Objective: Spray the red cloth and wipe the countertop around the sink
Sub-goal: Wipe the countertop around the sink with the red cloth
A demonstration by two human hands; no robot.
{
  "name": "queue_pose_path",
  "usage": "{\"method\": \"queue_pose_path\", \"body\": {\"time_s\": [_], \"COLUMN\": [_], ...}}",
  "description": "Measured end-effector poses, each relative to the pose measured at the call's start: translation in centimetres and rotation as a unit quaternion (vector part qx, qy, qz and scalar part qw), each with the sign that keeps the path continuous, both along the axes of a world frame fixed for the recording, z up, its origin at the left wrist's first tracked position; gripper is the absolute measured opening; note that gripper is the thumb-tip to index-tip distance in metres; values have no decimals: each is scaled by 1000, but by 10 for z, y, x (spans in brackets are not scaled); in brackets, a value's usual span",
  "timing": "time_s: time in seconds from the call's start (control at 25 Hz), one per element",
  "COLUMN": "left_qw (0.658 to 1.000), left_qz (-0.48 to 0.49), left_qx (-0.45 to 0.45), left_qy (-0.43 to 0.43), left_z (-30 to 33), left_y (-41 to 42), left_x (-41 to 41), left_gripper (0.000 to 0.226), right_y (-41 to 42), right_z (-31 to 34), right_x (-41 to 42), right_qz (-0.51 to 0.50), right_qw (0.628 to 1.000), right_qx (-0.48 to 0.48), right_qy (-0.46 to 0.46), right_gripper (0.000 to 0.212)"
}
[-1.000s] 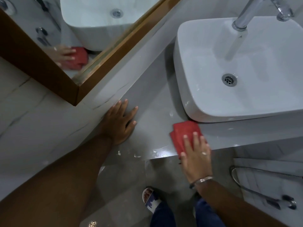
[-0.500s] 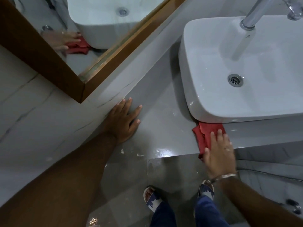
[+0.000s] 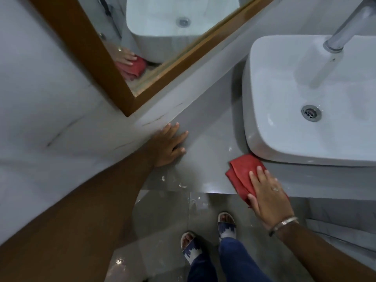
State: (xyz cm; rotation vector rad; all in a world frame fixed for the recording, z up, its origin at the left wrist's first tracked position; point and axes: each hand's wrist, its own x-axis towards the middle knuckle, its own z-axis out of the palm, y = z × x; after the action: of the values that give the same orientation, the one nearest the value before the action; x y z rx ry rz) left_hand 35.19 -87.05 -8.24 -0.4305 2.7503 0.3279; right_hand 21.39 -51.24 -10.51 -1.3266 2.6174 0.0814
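Observation:
A folded red cloth [image 3: 243, 171] lies on the grey countertop [image 3: 209, 151], touching the front left corner of the white vessel sink [image 3: 284, 110]. My right hand [image 3: 268, 196] presses flat on the cloth near the counter's front edge, fingers pointing toward the sink. My left hand [image 3: 168, 145] rests palm down on the countertop at the wall, fingers spread and holding nothing. No spray bottle is visible.
A wood-framed mirror [image 3: 114, 64] hangs on the marble wall at the left and reflects the cloth and hand. A chrome faucet [image 3: 343, 31] overhangs the basin. White specks [image 3: 181, 185] dot the counter's front edge. My sandalled feet [image 3: 205, 239] stand on the glossy floor below.
My right hand slid the red cloth right along the counter's front edge under the sink, then back left toward the sink's corner. The left hand stayed planted.

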Motion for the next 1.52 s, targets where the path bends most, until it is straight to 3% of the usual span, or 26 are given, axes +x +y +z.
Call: {"method": "queue_pose_path", "body": {"time_s": [0.08, 0.28, 0.44, 0.6, 0.68, 0.8, 0.92, 1.0, 1.08, 1.24, 1.28, 1.36, 1.44, 1.52], "left_qw": [998, 963, 904, 836, 831, 828, 833, 830, 828, 824, 819, 815, 813, 813], "left_qz": [-34, -95, -192, -284, -283, -286, -292, -292, -293, -283, -282, -283, -293, -298], "left_qx": [-50, -247, -383, -468, -479, -482, -468, -472, -476, -490, -498, -505, -503, -499], "left_qy": [-20, 46, 10, -39, -7, 15, 34, 47, 48, 31, 26, 19, 18, 33], "left_z": [39, 142, 198, 188, 183, 182, 184, 185, 184, 176, 174, 175, 175, 176], "left_y": [3, 2, -32, -37, -42, -44, -45, -45, -44, -46, -47, -48, -48, -47], "left_x": [21, 95, 120, 128, 129, 130, 128, 127, 127, 128, 127, 126, 128, 127], "left_gripper": [65, 56, 53, 56, 57, 58, 57, 58, 60, 64, 66, 68, 67, 63], "right_y": [-3, -25, -62, -143, -192, -237, -222, -189, -164, -226, -248, -261, -219, -171], "right_z": [0, 5, 7, 18, 21, 24, 16, 7, 3, 13, 15, 11, 4, 3], "right_x": [6, 25, 60, 122, 165, 225, 206, 162, 111, 92, 108, 153, 183, 160], "right_qz": [-25, -38, -20, -75, -51, 120, 193, 145, 35, -207, -192, -56, 82, 111], "right_qw": [1000, 997, 998, 990, 988, 981, 973, 985, 998, 975, 978, 996, 994, 991], "right_qx": [-2, 3, -4, -44, -57, -42, -52, -46, -28, -44, -41, -25, -3, -37], "right_qy": [-18, -63, -67, -113, -136, -148, -111, -84, -41, -70, -76, -69, -67, -64], "right_gripper": [76, 70, 69, 77, 75, 76, 72, 67, 67, 73, 75, 74, 73, 75]}}
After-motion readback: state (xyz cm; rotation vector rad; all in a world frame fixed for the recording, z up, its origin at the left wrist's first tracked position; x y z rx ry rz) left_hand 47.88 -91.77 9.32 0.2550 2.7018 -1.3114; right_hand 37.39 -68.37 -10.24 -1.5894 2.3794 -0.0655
